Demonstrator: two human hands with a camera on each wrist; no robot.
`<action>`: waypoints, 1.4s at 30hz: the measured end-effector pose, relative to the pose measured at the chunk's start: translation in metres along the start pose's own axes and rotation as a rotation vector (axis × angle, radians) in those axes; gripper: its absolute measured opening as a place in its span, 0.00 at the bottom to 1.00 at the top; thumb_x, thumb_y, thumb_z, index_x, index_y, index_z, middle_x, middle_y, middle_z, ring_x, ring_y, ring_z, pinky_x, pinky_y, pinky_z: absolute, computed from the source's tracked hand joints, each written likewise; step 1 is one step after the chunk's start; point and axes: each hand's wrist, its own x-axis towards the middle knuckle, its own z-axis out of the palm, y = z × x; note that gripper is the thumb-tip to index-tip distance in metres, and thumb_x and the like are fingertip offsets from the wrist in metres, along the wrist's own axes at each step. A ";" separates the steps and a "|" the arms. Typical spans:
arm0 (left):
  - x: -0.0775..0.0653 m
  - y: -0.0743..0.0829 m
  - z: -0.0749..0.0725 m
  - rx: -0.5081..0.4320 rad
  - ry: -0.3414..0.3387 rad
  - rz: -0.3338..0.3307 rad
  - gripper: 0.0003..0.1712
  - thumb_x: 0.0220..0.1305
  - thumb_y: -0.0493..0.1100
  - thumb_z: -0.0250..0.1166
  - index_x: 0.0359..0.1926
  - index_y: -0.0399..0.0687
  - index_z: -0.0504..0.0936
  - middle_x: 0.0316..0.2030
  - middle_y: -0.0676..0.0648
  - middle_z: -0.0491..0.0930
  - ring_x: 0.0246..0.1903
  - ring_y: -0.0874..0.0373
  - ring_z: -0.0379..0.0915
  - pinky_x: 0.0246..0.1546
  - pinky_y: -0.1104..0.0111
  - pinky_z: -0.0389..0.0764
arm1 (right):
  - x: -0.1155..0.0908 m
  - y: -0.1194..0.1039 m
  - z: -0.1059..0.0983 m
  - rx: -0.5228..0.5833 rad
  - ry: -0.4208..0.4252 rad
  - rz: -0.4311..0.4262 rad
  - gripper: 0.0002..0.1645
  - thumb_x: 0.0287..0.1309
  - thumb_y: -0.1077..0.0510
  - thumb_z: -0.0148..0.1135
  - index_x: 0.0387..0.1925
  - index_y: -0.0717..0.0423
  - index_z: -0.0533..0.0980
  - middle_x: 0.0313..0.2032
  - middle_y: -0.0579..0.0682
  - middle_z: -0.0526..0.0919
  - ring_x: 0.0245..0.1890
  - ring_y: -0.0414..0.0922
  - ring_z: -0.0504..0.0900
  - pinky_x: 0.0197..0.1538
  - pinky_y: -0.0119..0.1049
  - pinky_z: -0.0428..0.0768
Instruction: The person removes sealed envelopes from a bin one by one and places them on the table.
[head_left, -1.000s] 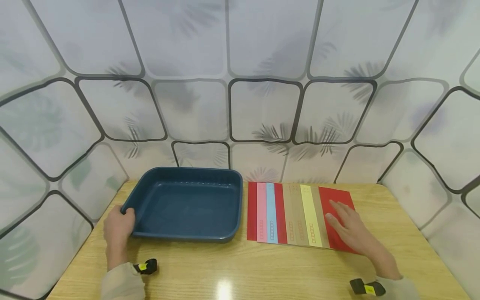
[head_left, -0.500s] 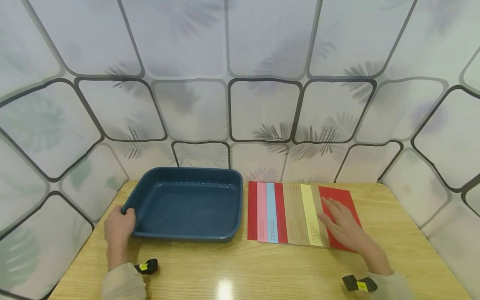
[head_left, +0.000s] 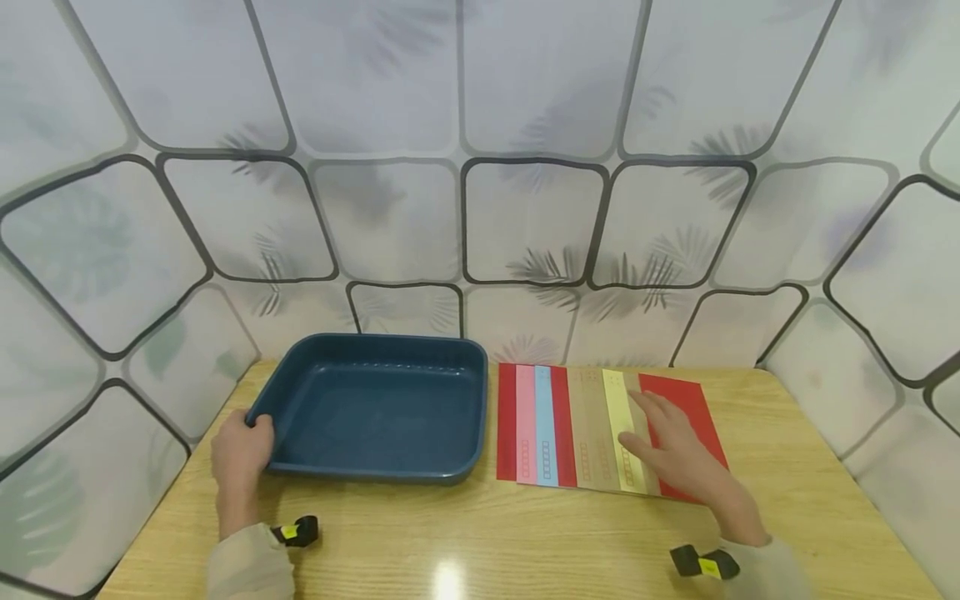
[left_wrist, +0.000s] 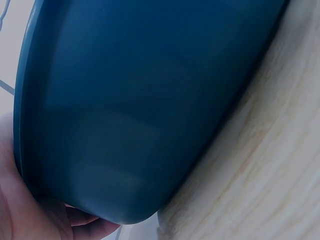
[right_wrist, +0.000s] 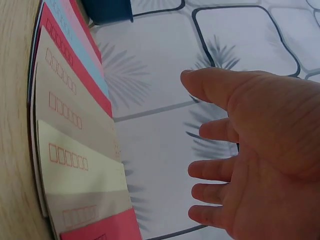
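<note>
At the near left corner of a dark blue rectangular tray (head_left: 375,417), my left hand (head_left: 242,454) grips the rim, thumb on top; in the left wrist view, the fingers (left_wrist: 95,227) curl under its outer side. To the right, several envelopes lie fanned in an overlapping row: a red envelope (head_left: 686,400) at the right end, a yellow envelope (head_left: 618,417), then tan, red, blue and pink ones leftward. My right hand (head_left: 678,454) hovers over the right part of the row with spread, straight fingers and nothing held. The right wrist view shows a gap between that hand and the yellow envelope (right_wrist: 75,155).
All of this is on a light wooden table (head_left: 390,542). A pale patterned wall covering (head_left: 532,225) stands right behind the tray and the envelopes and runs along both sides. A black band with a yellow tag (head_left: 288,532) sits at the left wrist.
My right hand has shifted left, from over the red envelope at the right end toward the yellow one. The left hand keeps its grip on the tray, which stays in place.
</note>
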 end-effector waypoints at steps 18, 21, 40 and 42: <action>-0.001 0.000 0.000 0.003 0.017 0.004 0.27 0.64 0.45 0.40 0.56 0.28 0.66 0.51 0.22 0.68 0.46 0.28 0.65 0.40 0.38 0.69 | 0.017 -0.030 0.011 0.018 -0.019 -0.035 0.41 0.59 0.46 0.56 0.67 0.57 0.53 0.65 0.68 0.53 0.63 0.64 0.48 0.54 0.72 0.58; -0.001 0.001 -0.001 0.004 0.020 0.007 0.27 0.64 0.45 0.40 0.56 0.28 0.66 0.51 0.22 0.68 0.46 0.28 0.65 0.41 0.38 0.68 | 0.019 -0.033 0.014 0.020 -0.022 -0.041 0.41 0.59 0.44 0.56 0.67 0.57 0.53 0.65 0.67 0.54 0.62 0.64 0.49 0.54 0.71 0.60; -0.003 0.003 -0.001 -0.011 0.043 0.018 0.27 0.63 0.44 0.40 0.55 0.29 0.68 0.51 0.23 0.69 0.47 0.29 0.66 0.42 0.39 0.69 | 0.036 -0.071 0.036 0.047 -0.049 -0.109 0.39 0.57 0.52 0.59 0.66 0.56 0.56 0.65 0.64 0.57 0.62 0.59 0.53 0.56 0.66 0.63; -0.004 0.003 0.000 -0.015 0.042 0.017 0.27 0.63 0.44 0.40 0.55 0.29 0.68 0.51 0.23 0.69 0.46 0.29 0.66 0.41 0.39 0.69 | 0.039 -0.075 0.038 0.040 -0.050 -0.135 0.38 0.56 0.53 0.59 0.65 0.58 0.56 0.64 0.65 0.57 0.62 0.59 0.53 0.56 0.65 0.63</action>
